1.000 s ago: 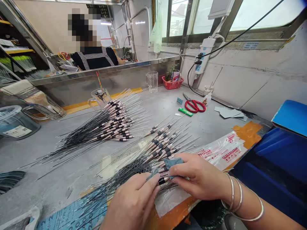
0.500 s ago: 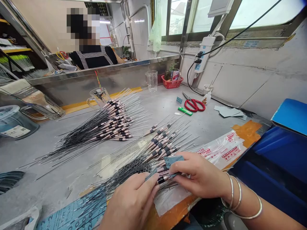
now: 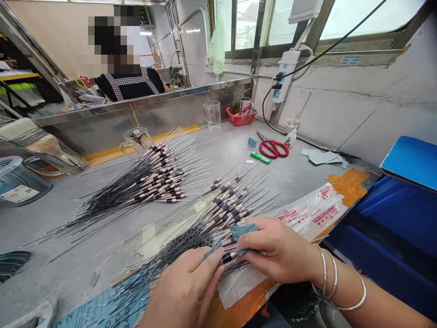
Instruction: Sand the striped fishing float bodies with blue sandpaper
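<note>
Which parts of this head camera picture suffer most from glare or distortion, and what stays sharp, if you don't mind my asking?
In the head view, the windows are blown out almost to white and the wide lens makes them slant; the steel panel shows a soft sheen, while the left hand, right hand and blue card strip stay fairly sharp.

You're in a small handcraft workshop — your workbench point(image 3: 221, 157) is heaped with long, thin fishing floats point(image 3: 153, 177), scissors point(image 3: 273, 148) lie within reach, and a power strip point(image 3: 284, 68) hangs on the bare, worn wall point(image 3: 341, 114) — plainly a place of manual production.
</note>
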`<action>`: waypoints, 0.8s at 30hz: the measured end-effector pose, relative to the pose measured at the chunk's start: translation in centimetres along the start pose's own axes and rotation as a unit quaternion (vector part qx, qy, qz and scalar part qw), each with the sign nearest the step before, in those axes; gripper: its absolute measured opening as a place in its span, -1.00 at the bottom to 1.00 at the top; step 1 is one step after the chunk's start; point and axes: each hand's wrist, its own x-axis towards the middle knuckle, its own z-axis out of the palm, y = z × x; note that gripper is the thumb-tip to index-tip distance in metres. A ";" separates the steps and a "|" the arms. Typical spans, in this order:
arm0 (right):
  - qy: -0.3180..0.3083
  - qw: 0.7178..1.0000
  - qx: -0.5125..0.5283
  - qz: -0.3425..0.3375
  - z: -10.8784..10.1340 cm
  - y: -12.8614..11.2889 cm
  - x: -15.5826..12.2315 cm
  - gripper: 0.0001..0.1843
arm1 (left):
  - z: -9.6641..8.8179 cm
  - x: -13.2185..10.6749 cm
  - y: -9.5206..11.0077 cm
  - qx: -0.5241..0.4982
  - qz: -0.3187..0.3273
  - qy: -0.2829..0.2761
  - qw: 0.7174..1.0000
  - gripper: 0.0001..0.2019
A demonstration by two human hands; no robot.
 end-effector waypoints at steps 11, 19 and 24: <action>0.014 1.000 -0.017 0.007 -0.4 0.6 -0.6 -0.85 | -0.3 0.5 0.2 0.005 -0.003 -0.005 1.000 -0.71; 0.066 0.995 -0.073 -0.015 -1.1 -0.1 -1.5 -0.86 | -1.1 -0.4 -0.8 0.041 -0.004 -0.011 0.999 -0.64; 0.061 0.989 -0.063 -0.120 3.9 -3.3 -1.9 -0.88 | -1.6 -2.4 -2.0 0.091 -0.012 0.040 0.995 -0.63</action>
